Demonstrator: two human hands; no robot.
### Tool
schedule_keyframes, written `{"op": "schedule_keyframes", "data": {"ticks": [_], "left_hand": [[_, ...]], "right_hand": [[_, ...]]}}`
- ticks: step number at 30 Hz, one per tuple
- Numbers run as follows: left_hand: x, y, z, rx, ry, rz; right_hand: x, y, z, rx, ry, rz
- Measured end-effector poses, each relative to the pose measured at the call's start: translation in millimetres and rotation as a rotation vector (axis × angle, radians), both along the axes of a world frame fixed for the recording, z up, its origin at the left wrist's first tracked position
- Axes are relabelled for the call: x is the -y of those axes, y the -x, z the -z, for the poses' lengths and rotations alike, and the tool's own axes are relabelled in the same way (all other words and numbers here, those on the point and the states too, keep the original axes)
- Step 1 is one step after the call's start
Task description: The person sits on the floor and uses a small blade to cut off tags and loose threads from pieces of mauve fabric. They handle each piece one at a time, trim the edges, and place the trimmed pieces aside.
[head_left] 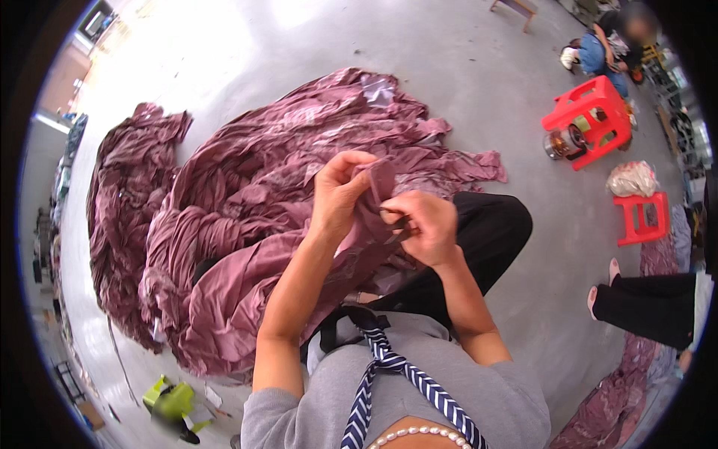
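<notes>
A large heap of mauve cloth [247, 277] lies on the floor in front of me and runs up over my lap. My left hand [340, 191] pinches a folded edge of this cloth between thumb and fingers, lifted above the heap. Close beside it on the right, my right hand [426, 224] is closed around a small dark metal tool [402, 223]. My fingers hide most of that tool, so its exact kind does not show. Its tip is near the raised cloth; whether they touch I cannot tell.
A second mauve heap [131, 217] lies at the left. Red plastic stools [591, 112] stand at the right, with a clear jar [557, 144] and a whitish bag [632, 179] there. A person in black trousers [651, 303] stands at right; another sits far right. A green stool [176, 400] is lower left.
</notes>
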State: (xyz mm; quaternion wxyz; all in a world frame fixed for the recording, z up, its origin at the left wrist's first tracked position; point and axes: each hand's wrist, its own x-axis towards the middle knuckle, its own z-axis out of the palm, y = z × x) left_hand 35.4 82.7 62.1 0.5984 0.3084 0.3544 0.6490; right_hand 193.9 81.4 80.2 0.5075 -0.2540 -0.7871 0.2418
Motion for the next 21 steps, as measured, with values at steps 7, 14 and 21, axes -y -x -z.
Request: {"op": "schedule_keyframes", "data": {"ticks": [7, 14, 21], "left_hand": [[9.1, 2.2, 9.0, 0.156, -0.023, 0.138], [14.0, 4.5, 2.9, 0.023, -0.120, 0.208], [12.5, 9.7, 4.3, -0.006, -0.099, 0.282]], "right_hand": [[-8.9, -11.7, -17.1, -0.128, 0.526, -0.046], [-19.9, -7.3, -13.9, -0.176, 0.770, -0.142], [-23.5, -11.2, -13.7, -0.323, 0.740, -0.202]]}}
